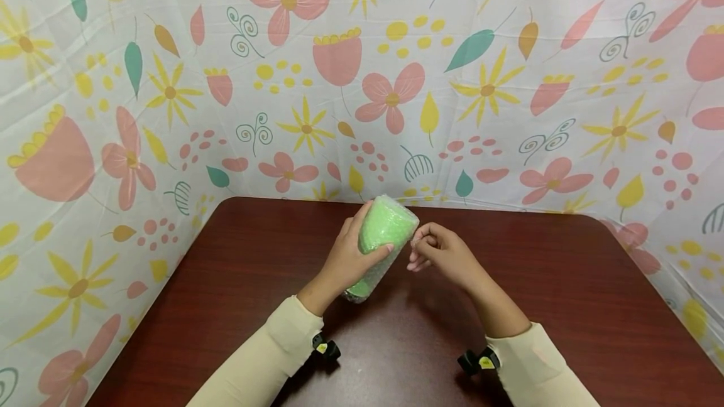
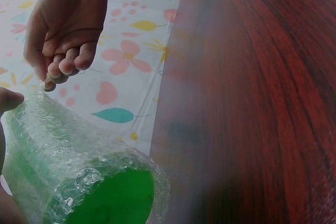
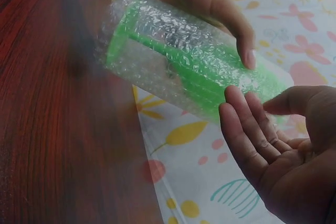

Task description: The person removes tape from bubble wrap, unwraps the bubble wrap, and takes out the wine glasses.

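Observation:
A green stemmed goblet [image 1: 387,223] wrapped in clear bubble wrap [image 3: 157,72] is held tilted above the table. My left hand [image 1: 347,256] grips it around the side, with the thumb across the front. In the right wrist view its round foot points left, and a thin stem widens toward the bowl. At the bowl end, my right hand [image 1: 447,256] has thumb and index finger drawn together at the wrap's edge, pinching it; the other fingers are loosely bent. The left wrist view shows the green disc of the foot through the wrap's near end.
A dark red-brown wooden table [image 1: 254,250] lies under both hands. Behind it and at the sides hangs a white cloth [image 1: 498,30] with printed flowers and leaves. Each cream sleeve [image 1: 283,338] carries a small black wrist camera [image 1: 326,348].

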`<state>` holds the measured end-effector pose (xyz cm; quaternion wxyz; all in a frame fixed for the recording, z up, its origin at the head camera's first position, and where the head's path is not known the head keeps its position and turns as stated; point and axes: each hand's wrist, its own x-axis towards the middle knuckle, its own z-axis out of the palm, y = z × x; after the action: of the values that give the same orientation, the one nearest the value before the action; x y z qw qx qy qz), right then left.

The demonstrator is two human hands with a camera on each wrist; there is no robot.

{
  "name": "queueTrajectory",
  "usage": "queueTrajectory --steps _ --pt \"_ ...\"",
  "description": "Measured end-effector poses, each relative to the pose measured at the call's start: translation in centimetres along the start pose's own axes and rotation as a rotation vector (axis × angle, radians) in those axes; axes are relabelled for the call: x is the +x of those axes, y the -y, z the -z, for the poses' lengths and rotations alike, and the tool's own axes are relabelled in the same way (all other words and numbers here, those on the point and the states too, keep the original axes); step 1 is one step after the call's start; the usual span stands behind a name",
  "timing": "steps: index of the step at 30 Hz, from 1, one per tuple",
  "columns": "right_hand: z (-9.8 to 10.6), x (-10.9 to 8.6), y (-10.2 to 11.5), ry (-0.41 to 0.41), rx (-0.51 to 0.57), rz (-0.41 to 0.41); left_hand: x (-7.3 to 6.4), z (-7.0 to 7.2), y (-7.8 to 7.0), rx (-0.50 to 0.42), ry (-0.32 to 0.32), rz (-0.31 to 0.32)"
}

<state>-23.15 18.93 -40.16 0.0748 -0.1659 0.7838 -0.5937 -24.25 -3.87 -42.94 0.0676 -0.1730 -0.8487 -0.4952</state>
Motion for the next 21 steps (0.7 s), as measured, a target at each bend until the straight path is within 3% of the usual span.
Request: queueTrajectory --steps 21 --pt "-0.44 -0.21 -0.16 0.020 -0.020 0.010 -0.36 0.07 0.08 0.007 -0.011 0.012"
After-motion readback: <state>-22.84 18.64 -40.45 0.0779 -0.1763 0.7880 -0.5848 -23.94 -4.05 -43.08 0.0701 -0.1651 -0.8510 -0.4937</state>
